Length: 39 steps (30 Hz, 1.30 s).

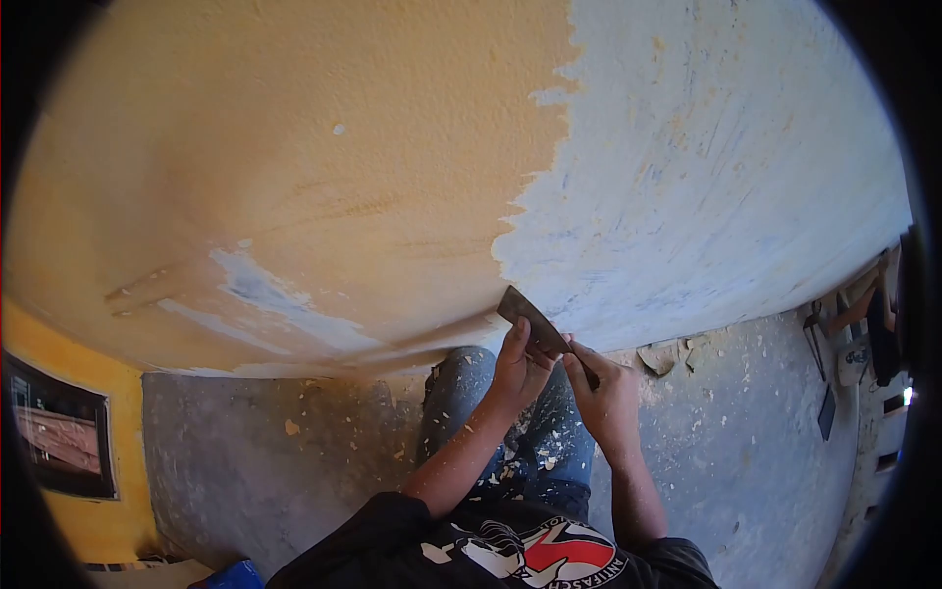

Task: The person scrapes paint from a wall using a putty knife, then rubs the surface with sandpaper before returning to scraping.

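Note:
A dark, flat-bladed scraper slants across the middle of the view, its wide end close to the wall. My left hand grips the blade from below, thumb pressed on its flat face. Around the narrow handle end closes my right hand. Just above the blade runs the ragged border between yellow-orange paint and the bare whitish wall surface. Left of my hands, a bare patch breaks the yellow paint.
Paint flakes are scattered over my jeans and the grey floor. Larger peelings lie at the wall's foot. A dark-framed opening is in the yellow wall at left. A long-handled tool and other objects stand at far right.

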Motion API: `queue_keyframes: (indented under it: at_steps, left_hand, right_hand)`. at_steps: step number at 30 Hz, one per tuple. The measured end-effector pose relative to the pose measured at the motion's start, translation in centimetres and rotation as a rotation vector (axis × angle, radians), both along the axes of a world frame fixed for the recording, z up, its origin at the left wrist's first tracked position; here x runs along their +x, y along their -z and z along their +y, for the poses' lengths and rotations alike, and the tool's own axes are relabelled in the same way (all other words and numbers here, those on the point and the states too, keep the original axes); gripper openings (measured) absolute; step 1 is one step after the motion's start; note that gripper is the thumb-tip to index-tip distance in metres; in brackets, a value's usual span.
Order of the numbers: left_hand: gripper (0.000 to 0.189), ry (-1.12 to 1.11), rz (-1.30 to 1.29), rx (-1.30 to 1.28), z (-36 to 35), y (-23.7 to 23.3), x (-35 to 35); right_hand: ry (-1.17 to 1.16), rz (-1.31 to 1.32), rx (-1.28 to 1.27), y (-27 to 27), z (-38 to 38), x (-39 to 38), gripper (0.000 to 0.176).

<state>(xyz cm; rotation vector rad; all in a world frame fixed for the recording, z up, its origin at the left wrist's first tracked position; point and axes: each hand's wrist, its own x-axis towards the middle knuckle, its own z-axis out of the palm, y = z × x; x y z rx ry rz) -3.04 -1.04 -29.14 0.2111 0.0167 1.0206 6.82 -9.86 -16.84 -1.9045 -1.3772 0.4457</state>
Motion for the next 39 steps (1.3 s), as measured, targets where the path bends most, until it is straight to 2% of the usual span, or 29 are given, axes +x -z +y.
queue_keyframes:
  at_steps: [4, 5, 7, 10, 12, 13, 14, 17, 19, 21, 25, 28, 30, 31, 33, 35, 37, 39]
  left_hand:
    - [0.031, -0.057, 0.1, 0.016, 0.3, -0.5, -1.0]
    - [0.031, -0.13, 0.196, 0.024, 0.5, -1.9, -1.6]
    - [0.032, -0.26, 0.412, 0.101, 0.8, -4.4, -3.2]
    - [0.034, -0.342, 0.46, 0.168, 1.3, -6.2, -5.1]
    - [0.038, -0.418, 0.684, 0.157, 0.1, -7.8, -5.8]
    - [0.038, -0.42, 0.687, 0.171, -0.2, -7.9, -5.9]
    - [0.039, -0.44, 0.658, 0.185, -0.4, -8.0, -5.8]
    - [0.041, -0.458, 0.626, 0.141, -0.5, -9.4, -5.8]
    - [0.041, -0.318, 0.681, 0.169, -0.1, -9.4, -7.0]
    - [0.041, -0.363, 0.731, 0.207, 0.5, -10.3, -7.4]
    - [0.039, -0.487, 0.836, 0.32, 1.4, -15.1, -7.6]
    - [0.039, -0.475, 0.894, 0.309, 0.8, -14.7, -8.1]
    - [0.037, -0.465, 0.932, 0.305, -0.1, -13.7, -7.8]
    - [0.037, -0.461, 0.929, 0.319, 0.4, -13.5, -7.6]
    - [0.034, -0.418, 0.927, 0.249, -0.1, -12.3, -7.8]
    - [0.035, -0.379, 0.93, 0.228, 0.2, -11.8, -8.2]
    - [0.036, -0.387, 0.928, 0.267, 0.3, -11.8, -8.4]
    - [0.037, -0.384, 0.939, 0.247, 0.1, -11.5, -8.5]
  right_hand:
    - [-0.068, 0.119, 0.005, -0.2, 0.0, -0.7, 0.026]
    - [-0.065, 0.191, -0.044, -0.5, 0.1, -0.9, 0.027]
    - [-0.097, 0.216, 0.056, 0.1, 1.1, -2.0, 0.028]
    - [-0.218, 0.351, -0.009, -0.1, 2.0, -2.7, 0.027]
    - [-0.268, 0.441, 0.042, 2.1, 1.4, -3.7, 0.029]
    - [-0.316, 0.531, 0.079, 2.9, 0.9, -4.4, 0.031]
    - [-0.303, 0.615, -0.031, 3.2, 0.4, -5.1, 0.033]
    - [-0.284, 0.668, 0.0, 4.9, 0.8, -6.7, 0.035]
    - [-0.279, 0.664, -0.012, 4.7, 1.5, -7.3, 0.035]
    - [-0.247, 0.654, 0.13, 3.8, 2.2, -8.6, 0.038]
    - [-0.31, 0.751, 0.084, 1.1, 3.1, -9.5, 0.042]
    - [-0.337, 0.739, 0.165, 1.7, 3.0, -10.2, 0.042]
    - [-0.273, 0.464, 0.523, 3.8, 2.5, -11.1, 0.038]
    - [-0.267, 0.462, 0.536, 3.7, 2.6, -10.9, 0.038]
    - [-0.274, 0.91, 0.058, 4.1, 0.9, -10.8, 0.029]
    - [-0.261, 0.928, 0.054, 4.3, 1.1, -11.1, 0.03]
    - [-0.248, 0.766, 0.134, 4.5, 1.1, -11.3, 0.031]
    - [-0.257, 0.777, 0.065, 4.5, 0.8, -11.0, 0.031]
